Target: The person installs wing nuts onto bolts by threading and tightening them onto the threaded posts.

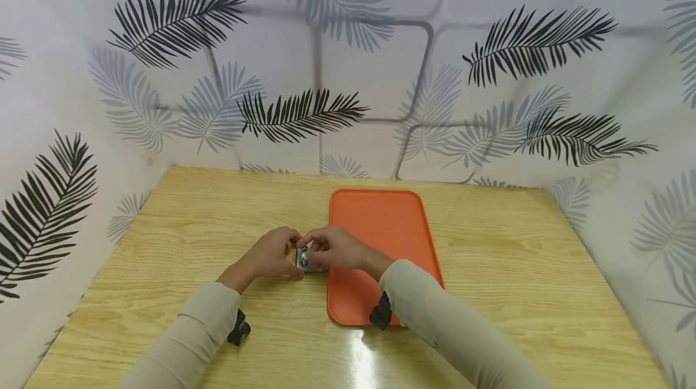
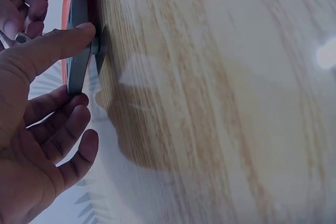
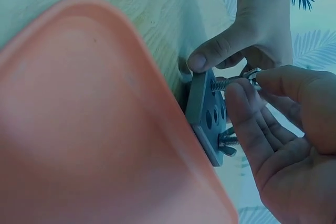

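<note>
A small grey metal plate [image 3: 198, 100] with several holes is held on edge between the thumb and fingers of my left hand [image 1: 270, 253]. A threaded bolt [image 3: 219, 85] sticks out of the plate's face. At its outer end, my right hand [image 1: 341, 247] pinches a wing nut [image 3: 254, 75] between thumb and forefinger. A second wing nut [image 3: 229, 150] sits on another bolt, close against the plate. In the left wrist view, a round bolt head [image 2: 95, 45] shows on the plate's underside, near the left thumb. The right hand's fingers partly hide the plate in the head view.
An orange tray [image 1: 380, 220] lies right of the plate, its left rim beside the plate's edge, under my right forearm. The wood-grain table [image 1: 217, 199] meets a leaf-patterned cloth [image 1: 359, 63] at the back and sides. Dark wrist devices [image 1: 382, 310] hang below both sleeves.
</note>
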The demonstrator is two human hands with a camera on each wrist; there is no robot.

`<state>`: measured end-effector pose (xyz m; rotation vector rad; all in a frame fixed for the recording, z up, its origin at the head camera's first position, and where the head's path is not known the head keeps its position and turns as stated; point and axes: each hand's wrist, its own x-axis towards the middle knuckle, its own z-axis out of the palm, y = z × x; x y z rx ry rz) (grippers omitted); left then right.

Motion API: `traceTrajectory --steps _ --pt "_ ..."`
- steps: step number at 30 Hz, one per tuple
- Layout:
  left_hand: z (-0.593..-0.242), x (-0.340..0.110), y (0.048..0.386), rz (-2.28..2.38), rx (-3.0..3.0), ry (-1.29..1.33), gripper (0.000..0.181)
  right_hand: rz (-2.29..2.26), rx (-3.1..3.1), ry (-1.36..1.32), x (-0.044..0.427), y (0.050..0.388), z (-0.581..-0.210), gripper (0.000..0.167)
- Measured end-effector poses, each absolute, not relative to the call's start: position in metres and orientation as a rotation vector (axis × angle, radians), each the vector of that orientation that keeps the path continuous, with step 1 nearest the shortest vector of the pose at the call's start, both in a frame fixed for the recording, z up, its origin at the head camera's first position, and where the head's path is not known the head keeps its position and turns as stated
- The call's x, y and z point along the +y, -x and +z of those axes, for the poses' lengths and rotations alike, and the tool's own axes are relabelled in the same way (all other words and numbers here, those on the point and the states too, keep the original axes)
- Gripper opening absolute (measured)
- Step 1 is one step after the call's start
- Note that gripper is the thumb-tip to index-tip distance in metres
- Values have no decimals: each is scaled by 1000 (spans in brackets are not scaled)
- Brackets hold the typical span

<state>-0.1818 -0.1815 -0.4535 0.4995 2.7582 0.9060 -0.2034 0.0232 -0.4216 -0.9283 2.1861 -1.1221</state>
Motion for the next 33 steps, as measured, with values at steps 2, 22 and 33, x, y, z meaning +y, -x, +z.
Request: traceTrajectory --steps 2,22,33 --pt "-454 -182 182 915 2750 -496 56 -1135 2173 935 22 203 -423 29" --pt "-451 -180 180 924 2741 -485 56 -1137 2292 1019 21 208 -419 19" --pt "-452 -181 181 928 2742 -496 56 -1096 2242 1012 19 204 -422 26"
